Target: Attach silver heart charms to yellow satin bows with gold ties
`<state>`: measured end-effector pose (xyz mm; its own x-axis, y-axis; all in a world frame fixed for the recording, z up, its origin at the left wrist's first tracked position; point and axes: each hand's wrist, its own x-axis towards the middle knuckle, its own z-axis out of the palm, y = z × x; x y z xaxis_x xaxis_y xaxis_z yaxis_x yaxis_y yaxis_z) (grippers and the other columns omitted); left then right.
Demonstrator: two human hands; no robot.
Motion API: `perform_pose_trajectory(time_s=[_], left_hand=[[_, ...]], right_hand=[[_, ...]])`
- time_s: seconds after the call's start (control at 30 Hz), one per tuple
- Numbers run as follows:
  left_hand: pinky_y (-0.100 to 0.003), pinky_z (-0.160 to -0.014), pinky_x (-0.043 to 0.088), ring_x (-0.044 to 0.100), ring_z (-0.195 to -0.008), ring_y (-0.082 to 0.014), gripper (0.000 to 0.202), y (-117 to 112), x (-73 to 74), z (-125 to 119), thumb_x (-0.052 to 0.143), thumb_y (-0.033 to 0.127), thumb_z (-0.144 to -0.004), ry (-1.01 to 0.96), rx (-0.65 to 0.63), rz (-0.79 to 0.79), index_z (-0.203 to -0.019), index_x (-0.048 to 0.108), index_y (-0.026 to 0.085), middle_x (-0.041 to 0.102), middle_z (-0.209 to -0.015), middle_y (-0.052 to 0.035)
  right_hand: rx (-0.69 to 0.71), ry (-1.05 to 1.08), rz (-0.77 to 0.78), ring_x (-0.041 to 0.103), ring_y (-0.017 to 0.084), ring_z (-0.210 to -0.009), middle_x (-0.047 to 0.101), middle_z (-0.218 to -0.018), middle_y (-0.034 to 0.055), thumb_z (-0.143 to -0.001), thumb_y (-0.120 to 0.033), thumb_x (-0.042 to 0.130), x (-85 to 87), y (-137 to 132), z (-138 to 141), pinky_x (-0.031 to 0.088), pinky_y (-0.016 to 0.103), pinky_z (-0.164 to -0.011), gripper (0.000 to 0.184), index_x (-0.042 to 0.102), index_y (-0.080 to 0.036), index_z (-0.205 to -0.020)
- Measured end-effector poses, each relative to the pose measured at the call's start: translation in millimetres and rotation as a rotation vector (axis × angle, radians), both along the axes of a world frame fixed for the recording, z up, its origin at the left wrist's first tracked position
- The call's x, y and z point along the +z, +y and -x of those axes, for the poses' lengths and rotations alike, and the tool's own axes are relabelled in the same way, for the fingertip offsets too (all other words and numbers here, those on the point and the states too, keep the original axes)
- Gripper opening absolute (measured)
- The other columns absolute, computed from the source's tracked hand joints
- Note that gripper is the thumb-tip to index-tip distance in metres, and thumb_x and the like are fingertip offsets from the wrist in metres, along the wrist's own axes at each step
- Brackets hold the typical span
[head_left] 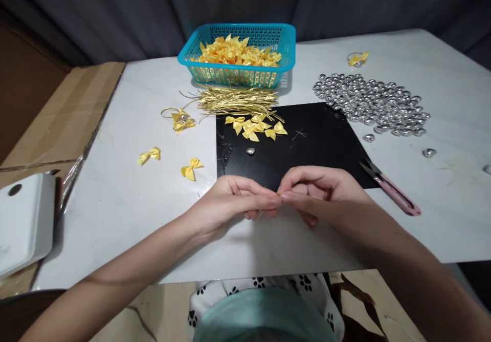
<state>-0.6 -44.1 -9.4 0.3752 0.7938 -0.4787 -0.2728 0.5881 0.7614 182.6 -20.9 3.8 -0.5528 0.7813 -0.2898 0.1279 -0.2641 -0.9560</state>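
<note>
My left hand and my right hand meet fingertip to fingertip above the front edge of the black mat. Both are closed in a pinch. A tiny yellowish bit shows where the thumbs and forefingers touch, and a thin strand seems to hang below the left fingers; the fingers hide the rest. Just beyond the hands, a silver heart bead rests on the mat. Several yellow ribbon bows lie behind it, in front of a bundle of gold wire ties.
A blue basket of yellow bows stands at the back. To the right are a heap of silver beads and pink-handled thread snips. Loose bows lie left. A white device sits on cardboard at far left.
</note>
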Motion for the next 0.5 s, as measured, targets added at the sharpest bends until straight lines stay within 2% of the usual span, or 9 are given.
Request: perform_pose_trajectory(time_s=[0.3, 0.5], left_hand=[[-0.015, -0.046, 0.038, 0.055, -0.048, -0.0051, 0.004, -0.6, 3.8, 5.4, 0.078, 0.017, -0.067, 0.145, -0.038, -0.074, -0.064, 0.075, 0.018, 0.072, -0.059, -0.0014], [-0.014, -0.047, 0.039, 0.055, -0.05, -0.0053, 0.004, 0.0, 5.3, 7.3, 0.078, 0.02, -0.067, 0.187, -0.047, -0.121, -0.067, 0.075, 0.017, 0.072, -0.061, -0.0013]], right_hand=[[0.034, -0.017, 0.016, 0.041, 0.005, -0.038, 0.047, -0.047, -0.0078, -0.082, -0.029, 0.063, 1.8, -2.8, 2.7, 0.034, 0.015, -0.036, 0.014, 0.055, -0.019, -0.076], [-0.003, -0.099, -0.044, 0.042, 0.007, -0.042, 0.046, -0.046, -0.007, -0.088, -0.028, 0.053, -2.1, -4.1, 2.4, 0.037, 0.016, -0.042, 0.015, 0.058, -0.019, -0.077]])
